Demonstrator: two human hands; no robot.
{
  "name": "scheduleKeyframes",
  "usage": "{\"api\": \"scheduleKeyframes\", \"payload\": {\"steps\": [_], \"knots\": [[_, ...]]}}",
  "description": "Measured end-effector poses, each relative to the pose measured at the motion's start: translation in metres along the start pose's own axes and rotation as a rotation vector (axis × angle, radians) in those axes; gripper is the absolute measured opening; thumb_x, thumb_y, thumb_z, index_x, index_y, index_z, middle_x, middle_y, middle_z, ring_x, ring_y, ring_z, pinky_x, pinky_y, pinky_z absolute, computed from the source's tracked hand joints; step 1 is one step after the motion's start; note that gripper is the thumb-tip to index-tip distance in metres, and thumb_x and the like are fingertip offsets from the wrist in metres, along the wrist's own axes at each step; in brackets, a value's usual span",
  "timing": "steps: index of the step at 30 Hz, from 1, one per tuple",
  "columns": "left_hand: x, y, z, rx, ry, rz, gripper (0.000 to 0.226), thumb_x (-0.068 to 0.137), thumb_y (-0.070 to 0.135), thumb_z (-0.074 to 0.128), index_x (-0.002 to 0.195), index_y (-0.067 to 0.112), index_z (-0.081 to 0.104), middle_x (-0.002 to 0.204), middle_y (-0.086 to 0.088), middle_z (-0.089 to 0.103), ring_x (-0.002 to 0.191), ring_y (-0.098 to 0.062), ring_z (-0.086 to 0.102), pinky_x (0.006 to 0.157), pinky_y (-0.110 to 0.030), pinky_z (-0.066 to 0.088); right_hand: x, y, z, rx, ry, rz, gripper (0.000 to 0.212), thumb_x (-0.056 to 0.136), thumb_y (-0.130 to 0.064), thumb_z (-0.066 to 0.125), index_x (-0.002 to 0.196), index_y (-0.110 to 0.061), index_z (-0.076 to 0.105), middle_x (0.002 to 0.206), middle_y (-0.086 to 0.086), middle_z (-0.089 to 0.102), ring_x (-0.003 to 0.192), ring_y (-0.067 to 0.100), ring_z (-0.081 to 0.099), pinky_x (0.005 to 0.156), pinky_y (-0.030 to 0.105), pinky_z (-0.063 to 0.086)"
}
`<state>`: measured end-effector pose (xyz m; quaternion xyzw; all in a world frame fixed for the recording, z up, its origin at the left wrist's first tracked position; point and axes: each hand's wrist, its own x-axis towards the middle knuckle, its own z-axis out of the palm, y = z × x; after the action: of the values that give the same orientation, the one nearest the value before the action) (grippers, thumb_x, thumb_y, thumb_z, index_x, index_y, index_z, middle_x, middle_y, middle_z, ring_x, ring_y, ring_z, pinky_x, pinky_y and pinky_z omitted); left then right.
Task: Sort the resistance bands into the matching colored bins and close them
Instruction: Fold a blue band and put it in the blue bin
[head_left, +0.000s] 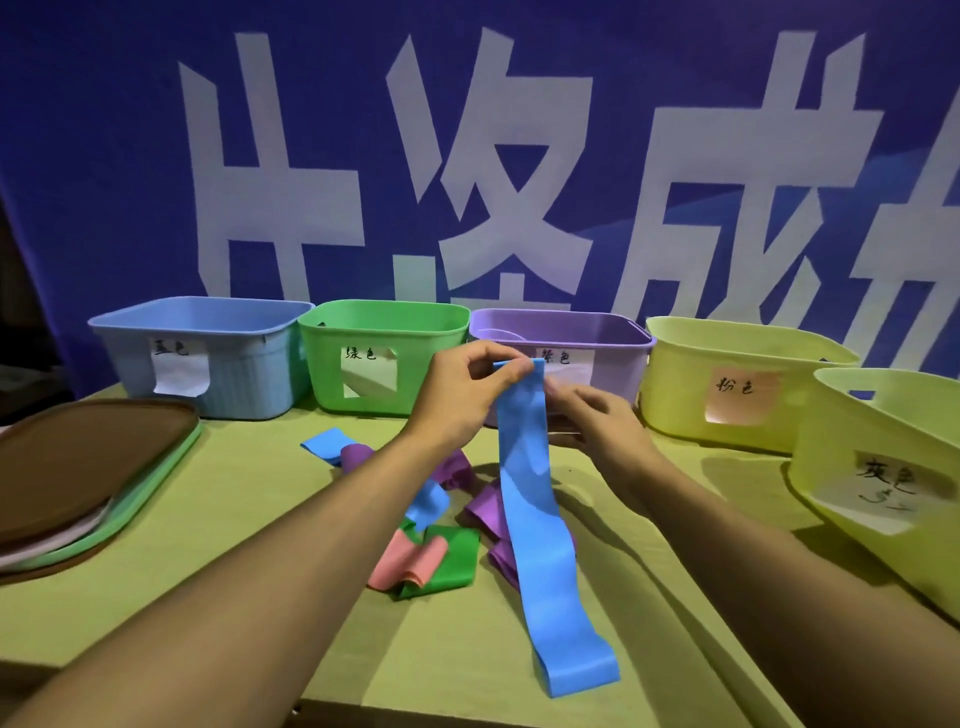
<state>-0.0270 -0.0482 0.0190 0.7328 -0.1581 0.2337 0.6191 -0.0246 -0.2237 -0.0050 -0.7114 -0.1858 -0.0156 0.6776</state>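
Blue, smooth and rubbery, a long flat band (524, 499) hangs from the left hand (457, 400), which pinches its top edge; the right hand (597, 415) seems to pinch it from behind, partly hidden. Crumpled purple, pink and green bands (441, 561) lie beneath. Ribbed blue bin (234, 384), glossy green bin (322, 374) and purple bin (618, 364) stand open behind; stacked lids (93, 467) rest left.

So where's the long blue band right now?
In the head view the blue band is in the middle, pinched at its top by the left hand and right hand before the purple bin, hanging to the table.
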Motion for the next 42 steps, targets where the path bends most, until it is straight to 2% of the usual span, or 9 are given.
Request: {"api": "scheduleKeyframes", "payload": {"steps": [5,8,13,16,20,25,29,37,42], "knots": [[0.002,-0.021,-0.004,-0.069,0.078,-0.053,0.011,0.091,0.012,0.077,0.086,0.023,0.076,0.087,0.002,0.078,0.082,-0.009,0.071,0.076,-0.031,0.06,0.022,0.006,0.023,0.084,0.177,-0.023,0.047,0.098,-0.053,0.054,0.104,-0.012,0.077,0.094,0.005,0.079,0.089,0.016,0.076,0.075,0.025,0.059],[0.0,-0.035,-0.003,-0.067,0.066,-0.054,0.016,0.089,0.008,0.078,0.088,0.024,0.076,0.086,0.008,0.078,0.084,-0.006,0.072,0.08,-0.025,0.06,0.026,0.019,0.03,0.137,0.274,-0.063,0.036,0.098,-0.043,0.06,0.097,-0.012,0.077,0.088,0.007,0.079,0.079,0.014,0.074,0.065,0.019,0.056],[-0.002,-0.049,-0.002,-0.054,0.059,-0.041,0.022,0.085,0.001,0.079,0.09,0.022,0.076,0.085,0.01,0.078,0.082,-0.003,0.072,0.08,-0.019,0.056,0.027,0.033,0.033,0.139,0.271,-0.097,0.032,0.093,-0.041,0.067,0.092,-0.011,0.077,0.088,0.019,0.074,0.079,0.02,0.066,0.076,0.032,0.058],[-0.002,-0.049,0.0,-0.081,0.046,-0.043,0.024,0.083,-0.003,0.08,0.088,0.021,0.077,0.084,0.009,0.079,0.081,-0.004,0.072,0.078,-0.018,0.056,0.029,0.035,0.031,0.115,0.262,-0.126,0.035,0.086,-0.045,0.07,0.089,-0.011,0.076,0.086,0.022,0.07,0.073,0.017,0.062,0.073,0.032,0.057],[-0.004,-0.046,0.001,-0.133,0.025,-0.062,0.025,0.079,-0.006,0.081,0.087,0.017,0.077,0.081,0.007,0.079,0.078,-0.004,0.073,0.076,-0.016,0.055,0.031,0.036,0.028,0.093,0.25,-0.16,0.021,0.092,-0.031,0.072,0.09,-0.011,0.077,0.073,0.006,0.07,0.067,0.011,0.061,0.07,0.028,0.057],[-0.006,-0.045,-0.001,-0.127,-0.01,-0.098,0.023,0.08,-0.001,0.083,0.092,0.017,0.079,0.089,0.001,0.08,0.083,-0.008,0.074,0.078,-0.02,0.057,0.027,0.034,0.025,0.044,0.232,-0.208,0.014,0.094,-0.026,0.07,0.088,-0.015,0.076,0.073,-0.006,0.073,0.068,0.004,0.065,0.067,0.023,0.057],[-0.007,-0.042,-0.002,-0.206,-0.014,-0.148,0.019,0.085,0.002,0.079,0.104,0.002,0.077,0.095,-0.009,0.08,0.086,-0.012,0.075,0.074,-0.022,0.058,0.028,0.033,0.024,0.052,0.252,-0.23,0.017,0.094,-0.023,0.069,0.091,-0.007,0.075,0.072,-0.006,0.072,0.065,0.001,0.064,0.062,0.017,0.053],[-0.006,-0.041,-0.003,-0.158,0.017,-0.189,0.01,0.09,0.022,0.076,0.093,0.013,0.079,0.087,-0.006,0.08,0.08,-0.015,0.074,0.069,-0.025,0.061,0.032,0.034,0.022,0.023,0.276,-0.231,0.021,0.093,-0.025,0.07,0.095,-0.004,0.075,0.08,0.0,0.075,0.072,0.007,0.069,0.066,0.023,0.059],[-0.004,-0.047,-0.005,-0.171,0.039,-0.196,0.004,0.092,0.013,0.075,0.094,0.012,0.078,0.089,-0.007,0.08,0.084,-0.016,0.075,0.073,-0.027,0.062,0.033,0.035,0.023,0.02,0.263,-0.241,0.017,0.093,-0.019,0.072,0.097,-0.003,0.075,0.08,-0.002,0.075,0.073,0.006,0.069,0.065,0.021,0.057]]}}
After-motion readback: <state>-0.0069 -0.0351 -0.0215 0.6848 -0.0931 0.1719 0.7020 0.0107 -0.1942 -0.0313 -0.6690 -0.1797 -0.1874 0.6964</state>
